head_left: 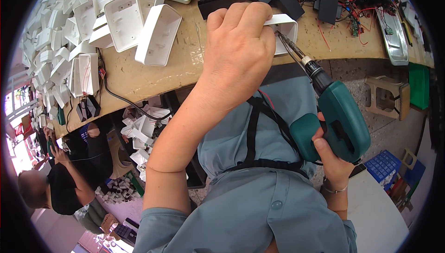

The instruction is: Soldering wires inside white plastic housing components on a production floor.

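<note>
My left hand is closed, knuckles up, around a white plastic housing at the table's front edge. Most of the housing is hidden behind that hand; its right end and part of its inside show. In my right hand is a green soldering gun, gripped by the handle. Its metal tip reaches up and left into the housing's open side. Whether the tip touches anything in there I cannot tell.
White housings pile up across the left of the table. Black boxes, red wires and small circuit boards lie at the back right, beside a metal tray. A stool stands right. Another person sits at the left.
</note>
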`<state>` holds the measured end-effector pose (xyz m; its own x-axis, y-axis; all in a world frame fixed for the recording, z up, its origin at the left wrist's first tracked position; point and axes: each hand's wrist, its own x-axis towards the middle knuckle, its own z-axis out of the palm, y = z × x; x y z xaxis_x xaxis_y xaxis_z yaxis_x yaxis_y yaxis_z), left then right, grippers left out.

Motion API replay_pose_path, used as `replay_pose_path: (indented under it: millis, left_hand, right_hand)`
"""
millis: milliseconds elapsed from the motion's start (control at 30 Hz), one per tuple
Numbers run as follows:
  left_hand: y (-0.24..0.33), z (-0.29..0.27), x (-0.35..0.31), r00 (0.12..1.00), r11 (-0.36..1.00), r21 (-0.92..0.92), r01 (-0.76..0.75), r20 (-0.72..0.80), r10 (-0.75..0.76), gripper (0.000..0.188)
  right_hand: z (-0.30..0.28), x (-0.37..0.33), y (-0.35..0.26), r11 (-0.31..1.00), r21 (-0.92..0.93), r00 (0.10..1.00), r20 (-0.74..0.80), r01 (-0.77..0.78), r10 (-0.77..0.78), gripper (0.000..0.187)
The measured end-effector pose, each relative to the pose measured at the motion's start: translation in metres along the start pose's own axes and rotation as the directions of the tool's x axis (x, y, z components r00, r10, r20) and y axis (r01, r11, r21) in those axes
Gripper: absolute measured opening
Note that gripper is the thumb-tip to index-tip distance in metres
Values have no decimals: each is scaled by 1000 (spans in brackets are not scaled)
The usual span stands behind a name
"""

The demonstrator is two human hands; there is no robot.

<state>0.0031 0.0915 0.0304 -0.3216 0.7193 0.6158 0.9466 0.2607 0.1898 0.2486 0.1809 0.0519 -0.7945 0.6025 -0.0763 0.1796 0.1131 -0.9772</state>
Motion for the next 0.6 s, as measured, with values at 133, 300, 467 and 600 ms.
replay_pose_path:
  millis: [133,300,467,600]
  left_hand:
    - [-1,1,-1,1000,1000,4,-2,-16,2,6]
    - [0,2,-1,1000,1000,0,0,-18,0,7]
    - [-1,2,-1,1000,1000,5,1,-15,-1,7]
    - [0,1,-1,1000,1000,10,1,-10,-1,7]
  right_hand:
    - [-2,-1,3,999,-39,1000,7,10,-10,48]
    - [0,0,2,998,-54,1000,7,23,-22,43]
    - [-1,-1,-2,997,-39,998,7,-64,64,37]
    - [2,-1,0,999,36,1000,-1,-19,19,40]
